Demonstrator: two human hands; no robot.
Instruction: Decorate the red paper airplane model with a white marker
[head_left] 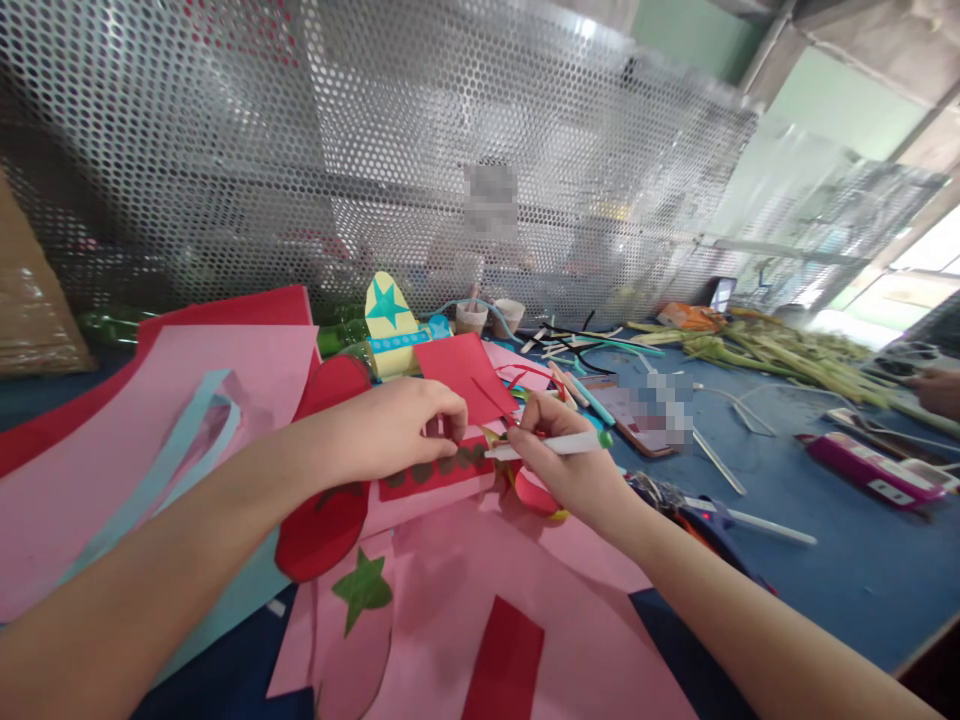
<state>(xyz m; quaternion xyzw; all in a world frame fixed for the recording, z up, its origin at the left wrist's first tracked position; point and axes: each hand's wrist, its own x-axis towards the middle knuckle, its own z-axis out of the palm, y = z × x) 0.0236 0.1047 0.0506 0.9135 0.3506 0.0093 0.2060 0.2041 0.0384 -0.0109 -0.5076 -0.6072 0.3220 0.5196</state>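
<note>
In the middle, a pink paper roll (442, 495) lies on its side, with a red strip (394, 488) around it that bears several dark green dots. A large red paper piece (322, 530) with a rounded end sits at its left end. My left hand (409, 425) is over the strip, fingers curled and thumb close to them; whatever is between them is hidden. My right hand (566, 460) grips a white pen (570, 444) with a green end. The pen's other end points at the dots. Below lies a pink paper piece (352, 640) with a green star (363, 590).
Pink and red sheets (255, 350) lie left, with a light blue strip (180, 440). Behind stand a yellow paper rocket (390, 310) and two cups (471, 316). To the right are a phone (630, 415), a glue gun (712, 520), a purple power strip (870, 468) and another person's hand (939, 392).
</note>
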